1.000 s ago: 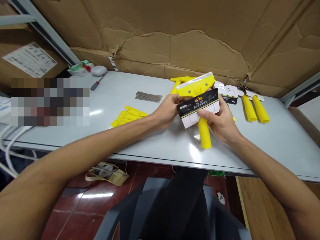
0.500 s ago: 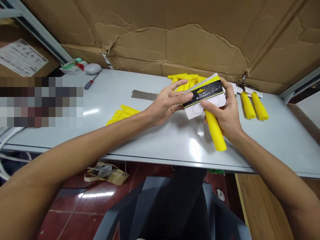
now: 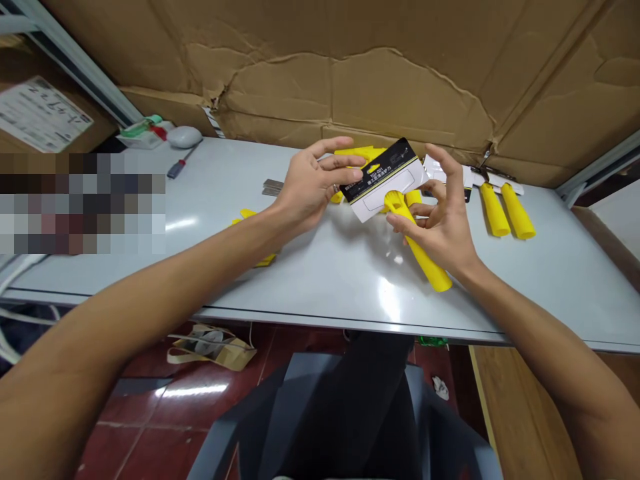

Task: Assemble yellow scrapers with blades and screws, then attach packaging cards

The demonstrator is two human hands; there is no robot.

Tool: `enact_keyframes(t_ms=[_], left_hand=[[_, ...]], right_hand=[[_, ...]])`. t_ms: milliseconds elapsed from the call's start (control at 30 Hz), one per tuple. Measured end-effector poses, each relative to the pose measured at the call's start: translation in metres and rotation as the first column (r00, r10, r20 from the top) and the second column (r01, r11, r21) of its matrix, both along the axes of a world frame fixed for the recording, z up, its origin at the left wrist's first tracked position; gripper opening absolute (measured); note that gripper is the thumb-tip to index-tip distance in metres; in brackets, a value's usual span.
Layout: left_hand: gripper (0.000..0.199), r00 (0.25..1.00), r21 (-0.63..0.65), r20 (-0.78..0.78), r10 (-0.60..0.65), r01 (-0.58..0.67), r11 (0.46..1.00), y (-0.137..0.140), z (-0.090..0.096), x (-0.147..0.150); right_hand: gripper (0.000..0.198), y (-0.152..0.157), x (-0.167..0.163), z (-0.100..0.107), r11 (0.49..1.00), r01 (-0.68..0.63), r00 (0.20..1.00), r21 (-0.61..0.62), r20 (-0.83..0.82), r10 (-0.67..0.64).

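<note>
My right hand (image 3: 445, 230) grips the yellow handle of a scraper (image 3: 427, 263), with the index finger raised. A black and white card sleeve (image 3: 387, 181) printed "TGJ-001" covers the scraper's head, so its blade is hidden. At the sleeve's left end, my left hand (image 3: 315, 183) pinches the edge between thumb and fingers. Behind the sleeve lies a pile of yellow handles (image 3: 357, 157), partly covered. Thin metal blades (image 3: 273, 187) lie left of my left hand. Flat yellow pieces (image 3: 266, 261) show in part from under my left forearm.
Two sleeved scrapers with yellow handles (image 3: 519, 212) lie on the right of the white table (image 3: 320, 287). A screwdriver (image 3: 180, 164) and a grey rounded object (image 3: 185, 137) are at back left. Cardboard (image 3: 300, 73) lines the back. A paper bag (image 3: 227, 350) stands below.
The sleeved scraper has turned, with the sleeve shifting left and up. My right hand has slid off the sleeve onto the handle. My left hand has moved slightly left and up.
</note>
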State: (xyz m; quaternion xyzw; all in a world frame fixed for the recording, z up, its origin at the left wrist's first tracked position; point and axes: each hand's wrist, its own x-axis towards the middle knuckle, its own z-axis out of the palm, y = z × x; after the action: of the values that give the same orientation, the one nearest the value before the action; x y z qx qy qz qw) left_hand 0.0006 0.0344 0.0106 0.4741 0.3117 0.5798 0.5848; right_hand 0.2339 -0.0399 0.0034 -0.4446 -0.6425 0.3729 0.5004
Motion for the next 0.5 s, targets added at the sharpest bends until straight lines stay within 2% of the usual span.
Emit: enact_keyframes(t_ms=[100,200,300,367,433,500], left_hand=[[0.058,0.998,0.005,0.019,0.065,-0.065,0.998,0.001,0.0,0.0],[0.054,0.996,-0.035,0.012,0.09,-0.09,0.995,-0.001,0.0,0.001],[0.052,0.998,-0.055,0.014,0.061,-0.06,0.997,-0.001,0.001,0.002],[0.05,0.999,-0.052,0.028,0.037,-0.036,0.998,0.002,0.002,0.001],[0.045,0.998,-0.042,0.047,0.04,-0.039,0.998,0.007,0.004,-0.001],[0.041,0.996,-0.041,0.056,0.064,-0.061,0.997,0.01,0.004,-0.003]], right_hand=[[0.09,0.0,0.003,-0.001,1.0,-0.003,0.996,0.028,0.092,0.0],[0.056,0.002,0.004,-0.005,0.987,-0.017,0.965,0.157,0.261,-0.025],[0.042,0.004,0.003,-0.007,0.964,-0.043,0.931,0.263,0.361,-0.058],[0.043,0.01,0.008,-0.002,0.97,-0.022,0.953,0.24,0.298,-0.052],[0.047,0.025,0.029,0.009,0.977,0.054,0.982,0.206,0.165,-0.089],[0.052,0.049,0.071,0.022,0.936,0.236,0.966,0.261,0.04,-0.255]])
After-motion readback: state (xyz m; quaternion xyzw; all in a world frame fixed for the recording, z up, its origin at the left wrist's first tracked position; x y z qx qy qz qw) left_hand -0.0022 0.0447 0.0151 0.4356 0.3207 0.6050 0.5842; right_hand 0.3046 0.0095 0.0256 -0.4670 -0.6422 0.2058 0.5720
